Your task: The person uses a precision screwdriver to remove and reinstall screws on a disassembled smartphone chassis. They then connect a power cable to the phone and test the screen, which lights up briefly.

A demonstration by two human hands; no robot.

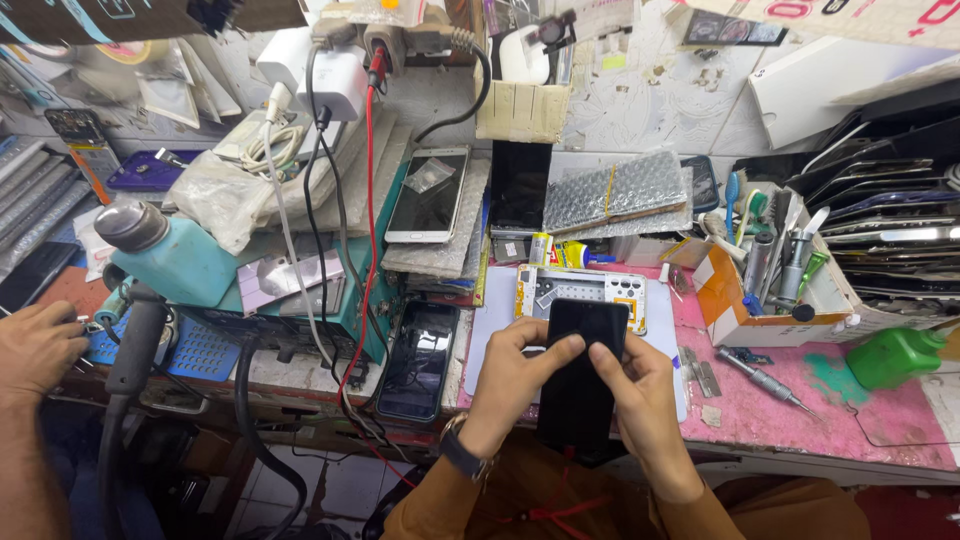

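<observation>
Black phone (583, 370) held upright over the bench edge, left hand (515, 375) and right hand (640, 400) both clamped on its sides, thumbs pressed on the glass. Could slip and drop past the pink mat (800, 400) to the lap. Little open room: opened phone (580, 290) behind, screwdriver (765, 380) right.

A flat, rectangular black phone with a glossy glass face (583, 375) is held upright on its long axis above the near edge of the pink work mat. The surface is dark and unlit, with faint reflections visible. The left edge and upper corner are gripped by fingers, and the right side is covered by a thumb and fingers. The lower end is positioned over the lap.
</observation>
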